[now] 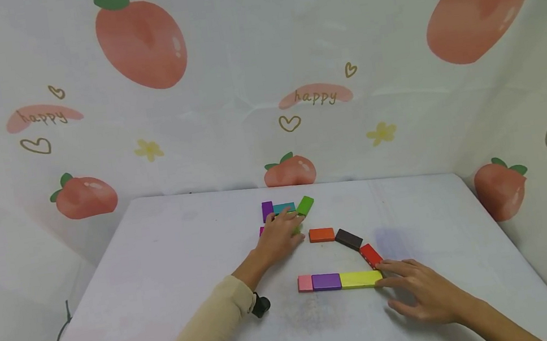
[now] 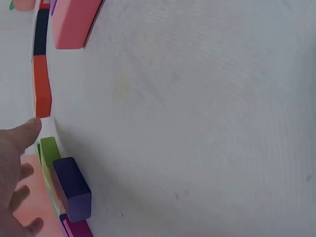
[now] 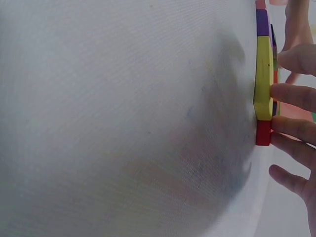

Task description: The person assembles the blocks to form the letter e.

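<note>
My left hand (image 1: 278, 237) reaches over a small cluster of flat blocks at the back, partly covering it. Around its fingers show a purple block (image 1: 268, 211), a teal block (image 1: 284, 208) and a green block (image 1: 305, 205); a magenta edge peeks out below. In the left wrist view, the thumb and slightly bent fingers spread apart beside the blocks, gripping none. My right hand (image 1: 421, 291) has its fingers extended, fingertips at the right end of a yellow block (image 1: 361, 279) and the lower end of a red block (image 1: 371, 256). Contact with each is hard to tell.
A purple block (image 1: 326, 282) and a pink block (image 1: 305, 283) continue the yellow block's row leftward. An orange block (image 1: 321, 235) and a black block (image 1: 348, 238) curve toward the red one. The white table (image 1: 166, 297) meets a printed cloth (image 1: 222, 86) behind.
</note>
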`<state>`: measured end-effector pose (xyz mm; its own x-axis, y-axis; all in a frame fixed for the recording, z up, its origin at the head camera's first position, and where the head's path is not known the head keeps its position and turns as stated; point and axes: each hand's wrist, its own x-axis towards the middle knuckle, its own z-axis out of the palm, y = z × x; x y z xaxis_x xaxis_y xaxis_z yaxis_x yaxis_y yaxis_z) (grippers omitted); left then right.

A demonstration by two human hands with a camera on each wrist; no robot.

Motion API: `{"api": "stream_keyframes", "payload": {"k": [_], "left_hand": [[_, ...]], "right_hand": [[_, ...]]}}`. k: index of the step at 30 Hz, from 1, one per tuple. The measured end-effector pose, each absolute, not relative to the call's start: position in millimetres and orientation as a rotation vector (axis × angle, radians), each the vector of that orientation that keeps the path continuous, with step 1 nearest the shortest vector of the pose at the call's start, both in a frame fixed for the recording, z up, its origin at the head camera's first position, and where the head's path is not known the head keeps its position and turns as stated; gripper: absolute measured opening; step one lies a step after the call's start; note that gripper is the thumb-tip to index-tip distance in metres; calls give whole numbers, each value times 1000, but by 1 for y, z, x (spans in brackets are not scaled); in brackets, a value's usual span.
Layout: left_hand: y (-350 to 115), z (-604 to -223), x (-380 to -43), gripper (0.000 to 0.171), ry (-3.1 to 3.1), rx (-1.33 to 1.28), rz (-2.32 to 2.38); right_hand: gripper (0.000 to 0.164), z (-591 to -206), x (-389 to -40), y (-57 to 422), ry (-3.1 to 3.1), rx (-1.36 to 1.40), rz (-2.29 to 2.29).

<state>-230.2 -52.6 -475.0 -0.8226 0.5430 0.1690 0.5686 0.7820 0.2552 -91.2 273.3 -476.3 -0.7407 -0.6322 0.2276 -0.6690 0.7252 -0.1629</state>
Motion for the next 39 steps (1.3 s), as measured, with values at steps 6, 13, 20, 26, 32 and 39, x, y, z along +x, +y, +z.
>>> {"api": "stream_keyframes", "payload": {"k": [6, 13, 20, 26, 32, 39], "left_hand": [[-58, -476, -233, 49, -2943, -816, -457], [-64, -478, -236, 43, -3022, -793, -454], [-68, -480, -236, 36, -2992, -845, -456], [-70, -480, -235, 36, -2995, -942, -447], [-71, -476, -234, 35, -2990, -1052, -462], [-73, -470, -230, 33, -2968, -1183, -399]], "right_hand": [[33, -477, -91, 274, -2769, 1048, 354], [32, -477, -92, 273, -2772, 1052, 351], [34, -477, -91, 274, -2761, 1050, 354], [35, -478, -91, 275, -2739, 1062, 354], [34, -478, -91, 276, -2747, 1057, 346], [33, -477, -91, 273, -2743, 1068, 352]]}}
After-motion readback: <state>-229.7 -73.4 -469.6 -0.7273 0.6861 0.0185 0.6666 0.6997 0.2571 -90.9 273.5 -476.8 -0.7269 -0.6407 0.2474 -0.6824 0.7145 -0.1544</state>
